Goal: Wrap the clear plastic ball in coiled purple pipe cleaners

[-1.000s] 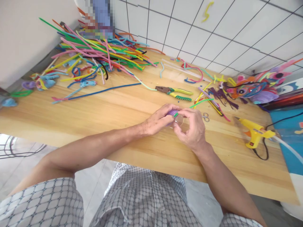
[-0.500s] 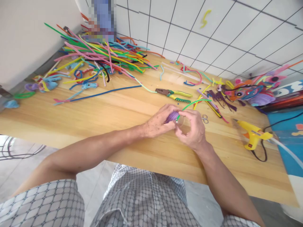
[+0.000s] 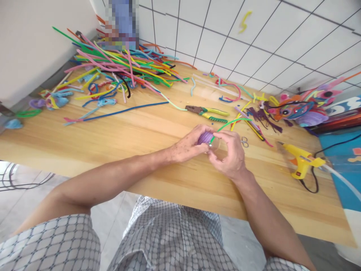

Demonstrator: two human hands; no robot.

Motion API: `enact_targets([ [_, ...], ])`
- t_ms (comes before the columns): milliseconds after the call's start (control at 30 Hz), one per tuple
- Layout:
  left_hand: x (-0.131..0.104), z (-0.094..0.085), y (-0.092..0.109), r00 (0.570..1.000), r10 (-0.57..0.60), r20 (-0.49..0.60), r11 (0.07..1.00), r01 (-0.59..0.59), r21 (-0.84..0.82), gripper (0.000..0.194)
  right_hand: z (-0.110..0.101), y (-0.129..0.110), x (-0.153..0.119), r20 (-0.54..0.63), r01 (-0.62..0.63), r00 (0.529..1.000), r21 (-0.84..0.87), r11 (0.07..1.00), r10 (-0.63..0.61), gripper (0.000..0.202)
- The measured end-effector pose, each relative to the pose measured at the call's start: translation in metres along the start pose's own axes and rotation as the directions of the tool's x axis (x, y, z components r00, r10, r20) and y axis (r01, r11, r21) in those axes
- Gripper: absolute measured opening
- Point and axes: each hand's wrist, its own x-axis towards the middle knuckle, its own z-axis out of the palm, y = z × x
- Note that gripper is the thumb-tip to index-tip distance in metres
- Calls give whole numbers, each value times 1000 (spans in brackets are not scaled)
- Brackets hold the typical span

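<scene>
My left hand (image 3: 188,146) is closed around a small clear plastic container (image 3: 216,144) whose left part is wound with purple pipe cleaner (image 3: 205,138). A green pipe cleaner (image 3: 231,122) lies across the edge of the purple winding, and its free end sticks out to the upper right. The fingers of my right hand (image 3: 233,153) are curled, with the index finger and thumb at the container's right side, pressing the green pipe cleaner near the winding. The underside of the container is hidden by my hands.
Pliers (image 3: 207,113) lie beyond my hands, with small scissors (image 3: 244,142) and a yellow cutter (image 3: 255,130) to the right. A yellow glue gun (image 3: 300,160) with its cord stands farther right. Pipe cleaners (image 3: 121,66) are heaped back left; a colourful pipe-cleaner figure (image 3: 296,109) sits back right.
The purple-wound container has turned slightly, and a little more of the winding shows between my hands. Both hands keep nearly the same place.
</scene>
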Motion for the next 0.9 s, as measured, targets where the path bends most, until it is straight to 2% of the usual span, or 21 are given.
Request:
enact_targets([
  [100,0,1,-2,1000,7,-24,1000,-7,2,49,-2,0,0,12,-6,1000,-26,1000,6,67],
  [300,-3,0,-5,977,207,-48,972,-200,126,54,-9,0,4,-6,-1,1000,11,1000,1,58],
  [400,-4,0,-4,965,261,-39,952,-250,178,52,-11,1,4,1,-24,1000,37,999,24,48],
  [667,-6,2,-4,956,293,-29,939,-282,195,54,-9,4,-1,-22,-91,995,66,994,93,51],
  [900,-6,1,4,964,265,6,940,-260,221,45,-1,7,-8,-39,-146,988,109,983,150,58],
])
